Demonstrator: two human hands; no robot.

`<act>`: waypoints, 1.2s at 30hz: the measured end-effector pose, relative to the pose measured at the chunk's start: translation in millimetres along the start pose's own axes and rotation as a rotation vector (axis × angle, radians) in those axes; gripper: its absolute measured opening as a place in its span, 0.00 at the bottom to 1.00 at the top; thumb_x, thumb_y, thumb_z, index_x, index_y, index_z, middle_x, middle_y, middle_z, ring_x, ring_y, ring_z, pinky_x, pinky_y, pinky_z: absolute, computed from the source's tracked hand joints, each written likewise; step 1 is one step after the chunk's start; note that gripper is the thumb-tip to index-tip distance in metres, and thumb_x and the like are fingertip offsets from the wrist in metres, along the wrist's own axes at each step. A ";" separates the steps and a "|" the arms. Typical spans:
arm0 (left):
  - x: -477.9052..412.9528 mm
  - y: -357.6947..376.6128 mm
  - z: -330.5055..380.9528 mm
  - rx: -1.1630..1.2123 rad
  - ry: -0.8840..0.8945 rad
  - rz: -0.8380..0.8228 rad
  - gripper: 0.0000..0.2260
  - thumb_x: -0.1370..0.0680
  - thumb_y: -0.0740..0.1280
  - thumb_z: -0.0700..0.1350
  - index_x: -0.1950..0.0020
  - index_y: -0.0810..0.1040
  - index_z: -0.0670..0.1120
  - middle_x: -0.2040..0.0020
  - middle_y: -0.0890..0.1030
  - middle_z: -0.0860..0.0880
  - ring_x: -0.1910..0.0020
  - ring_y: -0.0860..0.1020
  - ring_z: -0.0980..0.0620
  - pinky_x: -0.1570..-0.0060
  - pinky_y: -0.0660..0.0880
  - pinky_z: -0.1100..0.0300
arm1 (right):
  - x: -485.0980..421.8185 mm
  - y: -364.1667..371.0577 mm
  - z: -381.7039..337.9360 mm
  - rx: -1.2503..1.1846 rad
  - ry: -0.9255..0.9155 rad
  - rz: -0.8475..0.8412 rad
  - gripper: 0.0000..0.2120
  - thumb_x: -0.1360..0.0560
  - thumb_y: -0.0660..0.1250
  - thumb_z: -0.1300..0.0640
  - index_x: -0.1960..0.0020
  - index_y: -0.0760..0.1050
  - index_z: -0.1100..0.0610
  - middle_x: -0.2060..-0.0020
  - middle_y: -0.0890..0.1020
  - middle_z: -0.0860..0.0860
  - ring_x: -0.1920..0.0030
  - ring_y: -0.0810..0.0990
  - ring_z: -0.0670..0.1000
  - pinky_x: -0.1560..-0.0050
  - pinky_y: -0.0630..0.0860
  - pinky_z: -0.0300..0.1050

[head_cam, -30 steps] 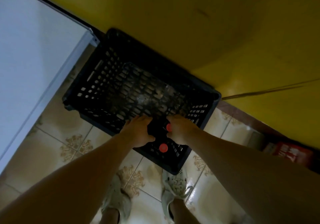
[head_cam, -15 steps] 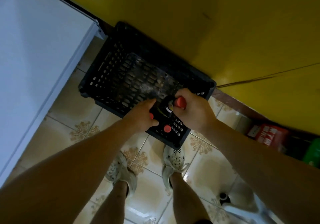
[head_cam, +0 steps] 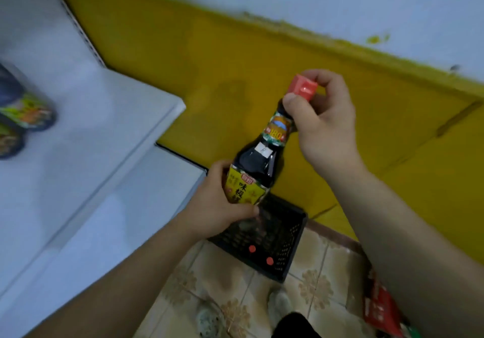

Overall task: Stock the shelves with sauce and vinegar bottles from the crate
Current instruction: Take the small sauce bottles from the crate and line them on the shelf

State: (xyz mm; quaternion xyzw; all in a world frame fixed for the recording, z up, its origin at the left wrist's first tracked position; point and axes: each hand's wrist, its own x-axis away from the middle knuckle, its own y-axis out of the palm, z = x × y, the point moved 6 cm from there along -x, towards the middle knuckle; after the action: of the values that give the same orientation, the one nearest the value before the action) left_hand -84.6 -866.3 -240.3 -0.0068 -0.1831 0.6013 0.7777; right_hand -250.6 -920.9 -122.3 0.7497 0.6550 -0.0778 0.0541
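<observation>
Both hands hold a dark sauce bottle [head_cam: 258, 159] with a yellow label and a red cap up in front of the yellow wall. My left hand [head_cam: 217, 208] grips its lower body around the label. My right hand [head_cam: 322, 117] pinches the neck just under the red cap. The black plastic crate [head_cam: 290, 243] sits on the tiled floor below, partly hidden by my left hand; two red caps of other bottles [head_cam: 269, 260] show inside it near its front edge.
White shelves [head_cam: 86, 138] step down at the left, with cup-shaped packaged goods [head_cam: 28, 112] on the upper one. The yellow wall [head_cam: 209, 65] rises behind the crate. Red packages [head_cam: 379, 309] lie at the lower right. My feet stand on the tiles [head_cam: 314, 293].
The bottle has come up out of the crate to chest height, now held in both hands. My view has risen from the crate towards the shelves and wall.
</observation>
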 end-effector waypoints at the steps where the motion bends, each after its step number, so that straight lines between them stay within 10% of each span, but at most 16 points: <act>1: 13.2 -8.7 24.1 0.022 0.027 0.015 0.41 0.44 0.78 0.50 0.36 0.61 0.57 0.44 0.76 0.56 0.46 0.78 0.57 0.43 0.77 0.52 | -2.7 1.4 -24.0 -0.061 -0.011 0.014 0.11 0.29 0.68 0.59 0.51 0.71 0.49 0.66 0.78 0.50 0.66 0.78 0.46 0.66 0.75 0.40; 10: 120.3 -26.3 165.8 0.242 0.314 0.289 0.35 0.39 0.79 0.37 0.39 0.69 0.58 0.49 0.81 0.52 0.50 0.82 0.52 0.55 0.80 0.58 | -8.1 21.1 -185.6 -0.245 -0.087 -0.257 0.01 0.21 0.64 0.55 0.49 0.73 0.51 0.65 0.83 0.44 0.66 0.80 0.44 0.66 0.77 0.39; 18: 210.6 -37.7 163.1 0.355 0.371 0.654 0.32 0.40 0.79 0.37 0.42 0.73 0.57 0.50 0.83 0.48 0.51 0.83 0.49 0.55 0.80 0.56 | 77.3 67.1 -200.5 0.189 -0.130 -0.993 0.11 0.23 0.65 0.47 0.42 0.71 0.42 0.50 0.82 0.52 0.54 0.85 0.53 0.57 0.83 0.53; 36: 459.5 -177.3 11.7 0.238 0.144 1.061 0.33 0.32 0.75 0.35 0.31 0.70 0.56 0.42 0.77 0.48 0.47 0.81 0.43 0.48 0.80 0.50 | 312.7 311.7 -182.7 0.065 -0.114 -1.287 0.16 0.24 0.68 0.53 0.41 0.69 0.38 0.53 0.84 0.52 0.54 0.85 0.53 0.54 0.83 0.59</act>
State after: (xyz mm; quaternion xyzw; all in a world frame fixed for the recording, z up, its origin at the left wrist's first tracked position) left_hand 173.7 -486.9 -61.4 -0.0515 -0.0316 0.9256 0.3738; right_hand 107.0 -625.4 -7.9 0.2032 0.9669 -0.1541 0.0088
